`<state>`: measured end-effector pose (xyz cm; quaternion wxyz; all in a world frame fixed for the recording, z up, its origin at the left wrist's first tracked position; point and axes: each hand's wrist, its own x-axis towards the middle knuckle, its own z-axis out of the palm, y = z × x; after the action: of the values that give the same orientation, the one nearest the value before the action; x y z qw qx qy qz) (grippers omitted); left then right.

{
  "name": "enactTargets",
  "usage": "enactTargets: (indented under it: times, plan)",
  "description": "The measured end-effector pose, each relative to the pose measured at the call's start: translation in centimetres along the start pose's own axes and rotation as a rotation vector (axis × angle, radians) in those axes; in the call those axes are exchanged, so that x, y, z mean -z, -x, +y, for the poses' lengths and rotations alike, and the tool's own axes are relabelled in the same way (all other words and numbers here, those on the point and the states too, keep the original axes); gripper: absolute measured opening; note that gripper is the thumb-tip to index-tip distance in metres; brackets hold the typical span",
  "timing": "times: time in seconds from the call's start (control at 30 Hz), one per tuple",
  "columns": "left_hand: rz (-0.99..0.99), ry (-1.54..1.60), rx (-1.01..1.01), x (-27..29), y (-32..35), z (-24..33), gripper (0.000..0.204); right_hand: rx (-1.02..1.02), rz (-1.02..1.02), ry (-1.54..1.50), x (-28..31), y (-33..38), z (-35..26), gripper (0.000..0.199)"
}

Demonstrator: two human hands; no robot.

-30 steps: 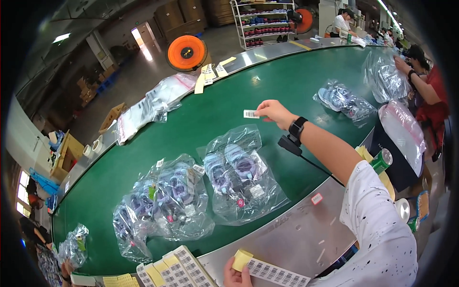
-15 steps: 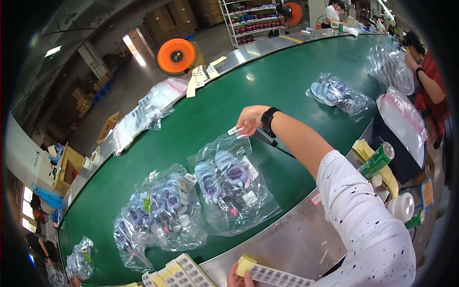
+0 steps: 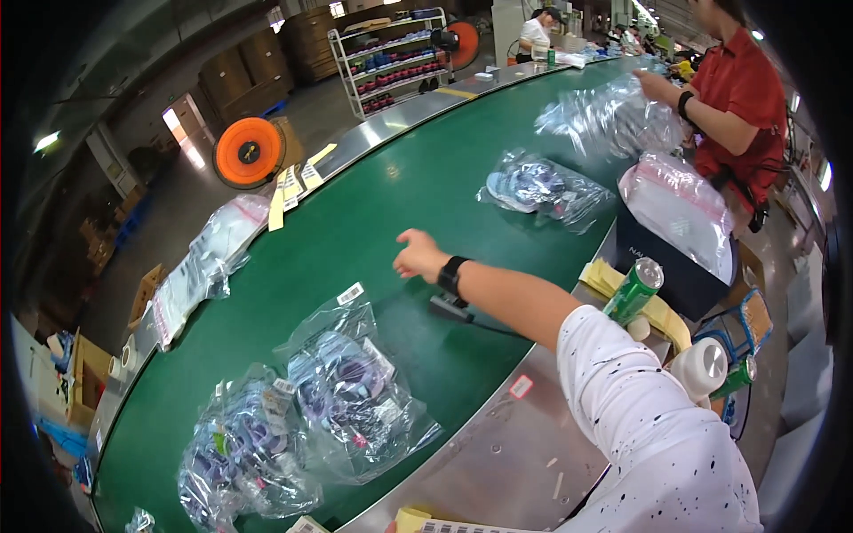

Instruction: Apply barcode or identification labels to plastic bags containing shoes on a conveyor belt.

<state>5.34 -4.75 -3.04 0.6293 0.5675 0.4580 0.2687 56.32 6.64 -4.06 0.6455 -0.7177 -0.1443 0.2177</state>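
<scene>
My right hand (image 3: 419, 256), with a black band at the wrist, hovers above the green belt (image 3: 382, 204). Its fingers are slightly apart and hold nothing visible. Below and left of it lies a clear bag of pale blue-purple sandals (image 3: 342, 377), with a white barcode label (image 3: 351, 294) at its top corner. More bagged sandals (image 3: 235, 444) lie against it on the left. At the lower edge, only a sliver of my left hand (image 3: 390, 528) shows, against a yellow-backed strip of barcode labels (image 3: 462, 527); most of that hand is out of frame.
A dark device with a cable (image 3: 450, 308) lies beside my right wrist. Farther right are another sandal bag (image 3: 542, 188), a box of clear bags (image 3: 680, 266) and green cans (image 3: 635, 289). A person in red (image 3: 742, 98) handles clear bags. An orange fan (image 3: 249, 153) stands beyond the belt.
My right hand has let go of the label at the bag's corner and moved away from it. The label stays on the bag. The view has turned right.
</scene>
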Motion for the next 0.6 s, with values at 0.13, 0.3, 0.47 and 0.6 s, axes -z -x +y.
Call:
enactTargets:
  times: [0.13,0.3,0.47,0.6]
  plan:
    - [0.049,-0.004,-0.016,-0.1,-0.4,0.3,0.040,0.540,0.439,1.144,11.8,-1.9,-1.1,0.014]
    - [0.078,0.044,-0.072,0.4,-0.2,0.2,0.042,0.363,0.261,1.664,25.1,-3.2,1.8,0.021]
    - [-0.016,0.169,-0.085,-0.4,-0.7,-1.7,0.045,0.335,0.264,1.656,25.8,-1.4,2.9,0.017]
    - [-0.037,0.208,-0.094,-0.1,0.3,-1.8,0.047,0.262,0.045,1.229,18.3,-0.8,0.4,0.011]
